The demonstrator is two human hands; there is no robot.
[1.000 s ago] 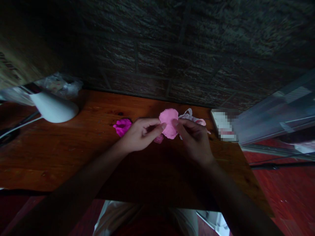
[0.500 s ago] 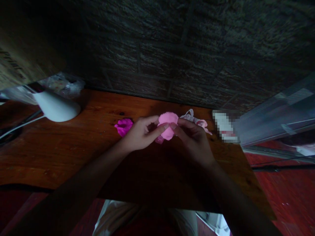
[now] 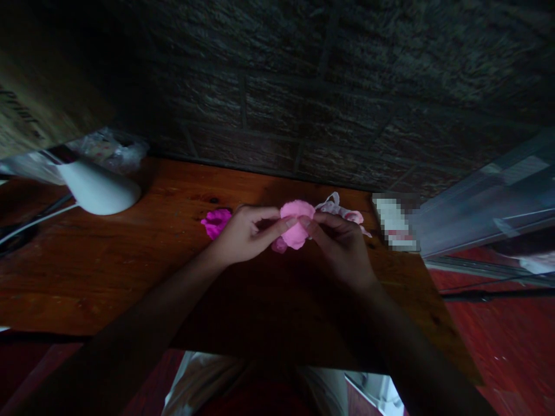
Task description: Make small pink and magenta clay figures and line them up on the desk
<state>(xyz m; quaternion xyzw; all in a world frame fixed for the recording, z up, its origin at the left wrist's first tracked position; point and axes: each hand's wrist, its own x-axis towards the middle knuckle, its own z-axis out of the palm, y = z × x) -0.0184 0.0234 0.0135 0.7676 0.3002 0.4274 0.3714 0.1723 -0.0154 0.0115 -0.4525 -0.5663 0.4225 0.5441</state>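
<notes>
Between both hands is a flat, roundish pink piece [image 3: 297,236] with an uneven edge; it looks like modelling clay. My left hand [image 3: 247,234] pinches it from the left, thumb on its front face. From the right, my right hand [image 3: 344,245] grips it the same way, and the two thumb tips nearly meet at its middle. A darker pink lump [image 3: 280,245] shows just behind and below it. Left of my left hand, a magenta crumpled piece [image 3: 215,223] lies on the wooden table [image 3: 173,190]. Behind my right hand lies a pale pink, crumpled wrapper-like thing [image 3: 342,209].
A white lamp-like stand [image 3: 99,188] with a cable is on the left, beside clear plastic bags [image 3: 115,147] and a brown printed box [image 3: 39,86]. A blurred-out white item [image 3: 395,222] lies near the right edge. A dark brick-pattern wall [image 3: 277,104] rises behind.
Both hands keep their pinch on the pink piece, with only tiny shifts of fingers and piece. The view has moved very slightly. Nothing was let go.
</notes>
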